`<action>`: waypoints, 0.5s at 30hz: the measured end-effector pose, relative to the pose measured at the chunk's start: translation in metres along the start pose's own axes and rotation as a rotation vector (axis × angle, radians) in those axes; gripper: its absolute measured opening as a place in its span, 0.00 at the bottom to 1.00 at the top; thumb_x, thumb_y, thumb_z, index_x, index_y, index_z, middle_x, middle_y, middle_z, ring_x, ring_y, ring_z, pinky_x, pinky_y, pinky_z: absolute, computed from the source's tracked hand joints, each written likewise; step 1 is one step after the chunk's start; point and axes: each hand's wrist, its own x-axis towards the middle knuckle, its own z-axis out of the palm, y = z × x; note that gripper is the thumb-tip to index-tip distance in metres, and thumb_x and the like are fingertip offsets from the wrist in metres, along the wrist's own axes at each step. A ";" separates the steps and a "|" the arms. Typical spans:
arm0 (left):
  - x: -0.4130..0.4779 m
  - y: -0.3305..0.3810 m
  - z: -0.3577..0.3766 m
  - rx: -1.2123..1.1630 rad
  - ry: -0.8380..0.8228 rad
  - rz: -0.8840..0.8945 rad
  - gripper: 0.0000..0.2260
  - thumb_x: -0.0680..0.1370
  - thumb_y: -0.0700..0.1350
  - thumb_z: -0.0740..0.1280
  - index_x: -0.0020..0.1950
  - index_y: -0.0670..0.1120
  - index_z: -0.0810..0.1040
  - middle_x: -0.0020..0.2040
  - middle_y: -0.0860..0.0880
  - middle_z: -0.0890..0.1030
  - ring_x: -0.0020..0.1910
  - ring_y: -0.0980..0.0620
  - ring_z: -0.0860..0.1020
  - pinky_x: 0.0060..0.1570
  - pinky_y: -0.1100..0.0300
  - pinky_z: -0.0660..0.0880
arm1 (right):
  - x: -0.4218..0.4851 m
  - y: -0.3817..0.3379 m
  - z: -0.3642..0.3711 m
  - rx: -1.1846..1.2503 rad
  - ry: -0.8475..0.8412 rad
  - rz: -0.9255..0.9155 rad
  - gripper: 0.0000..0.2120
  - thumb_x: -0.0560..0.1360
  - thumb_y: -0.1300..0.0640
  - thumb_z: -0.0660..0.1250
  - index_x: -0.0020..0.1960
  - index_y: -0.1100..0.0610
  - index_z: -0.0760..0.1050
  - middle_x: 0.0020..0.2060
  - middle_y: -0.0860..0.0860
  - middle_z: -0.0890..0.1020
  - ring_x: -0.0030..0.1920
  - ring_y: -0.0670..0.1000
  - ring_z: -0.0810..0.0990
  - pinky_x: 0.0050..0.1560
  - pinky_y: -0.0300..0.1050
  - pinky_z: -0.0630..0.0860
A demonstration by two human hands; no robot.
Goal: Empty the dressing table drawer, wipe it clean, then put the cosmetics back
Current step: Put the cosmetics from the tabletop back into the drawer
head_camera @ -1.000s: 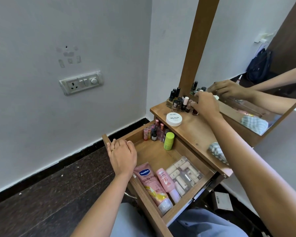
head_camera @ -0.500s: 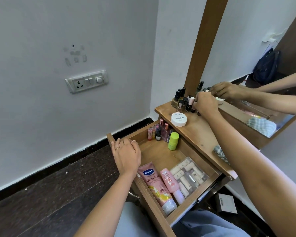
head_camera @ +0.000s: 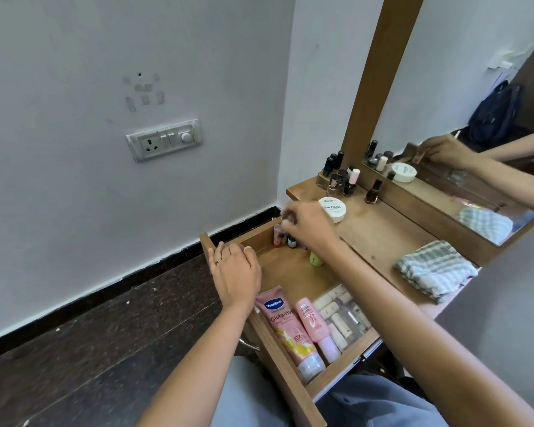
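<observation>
The wooden drawer [head_camera: 290, 272] is pulled out. My left hand [head_camera: 235, 272] lies along its front rim, fingers curled over the edge. My right hand [head_camera: 309, 226] hangs over the far corner of the drawer, above small lip and polish bottles [head_camera: 278, 238]; its fingertips are blurred. A green stick [head_camera: 315, 260] shows partly under my wrist. Near me lie a pink Vaseline tube [head_camera: 287, 325], a smaller pink tube [head_camera: 313, 325] and a clear case of rollers [head_camera: 342, 312]. A checked cloth [head_camera: 435, 269] rests on the tabletop [head_camera: 383, 235].
Nail polish bottles [head_camera: 339, 180], one dark bottle [head_camera: 373, 192] and a white round tub [head_camera: 335, 208] stand at the back of the tabletop by the mirror [head_camera: 475, 118]. A wall socket [head_camera: 164, 140] is on the left wall. Dark floor lies to the left.
My right hand left the nail polish bottles on the tabletop and came down to the far corner of the drawer. My left hand stayed on the rim.
</observation>
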 end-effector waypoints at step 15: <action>0.001 -0.003 0.002 0.053 -0.021 0.008 0.23 0.81 0.50 0.48 0.60 0.42 0.79 0.61 0.45 0.80 0.70 0.47 0.69 0.76 0.50 0.51 | 0.007 0.022 0.079 -0.290 -0.135 -0.021 0.13 0.76 0.60 0.61 0.59 0.54 0.76 0.58 0.54 0.77 0.53 0.59 0.79 0.49 0.51 0.76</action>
